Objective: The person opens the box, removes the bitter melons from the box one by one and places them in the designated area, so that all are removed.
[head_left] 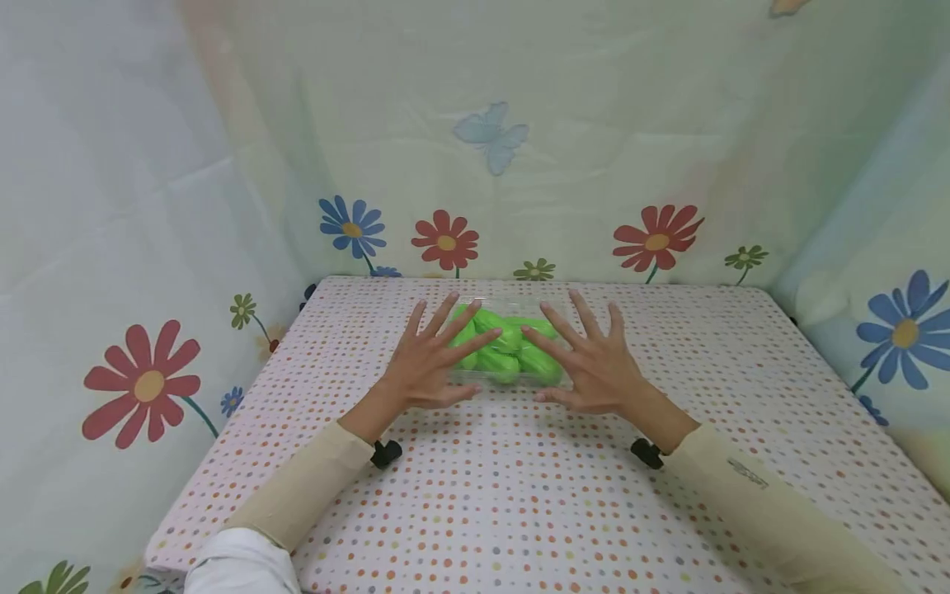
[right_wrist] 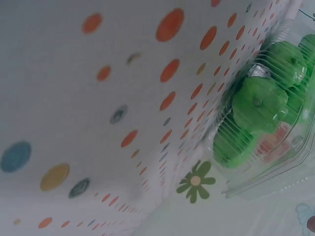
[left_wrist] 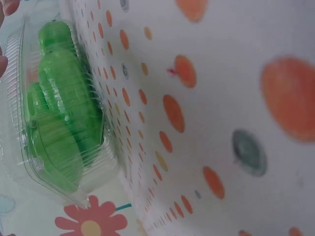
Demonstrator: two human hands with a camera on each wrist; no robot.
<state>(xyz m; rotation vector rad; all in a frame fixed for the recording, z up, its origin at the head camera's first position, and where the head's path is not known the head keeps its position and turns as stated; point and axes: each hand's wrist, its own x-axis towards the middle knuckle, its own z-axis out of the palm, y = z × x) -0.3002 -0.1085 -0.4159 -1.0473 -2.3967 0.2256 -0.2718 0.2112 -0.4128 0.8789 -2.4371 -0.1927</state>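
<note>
Both hands hover with fingers spread wide and palms down over the near part of a clear plastic clamshell container (head_left: 523,305). My left hand (head_left: 434,363) overlaps its left side in the head view, and my right hand (head_left: 594,370) overlaps its right side. Inside lie several bright green, glossy, ridged pieces shaped like chayotes (head_left: 499,337). The left wrist view shows the container (left_wrist: 30,167) with its lid down over the green pieces (left_wrist: 66,83); a few fingertips (left_wrist: 9,6) enter at the upper left. From the right wrist, one lobed green piece (right_wrist: 258,103) shows end-on through the ribbed wall.
The container rests on a table covered in a white cloth with coloured dots (head_left: 475,495), toward its far edge. Flower-printed curtains (head_left: 564,181) hang behind and at both sides. Each wrist carries a small black camera mount, such as the left mount (head_left: 386,454).
</note>
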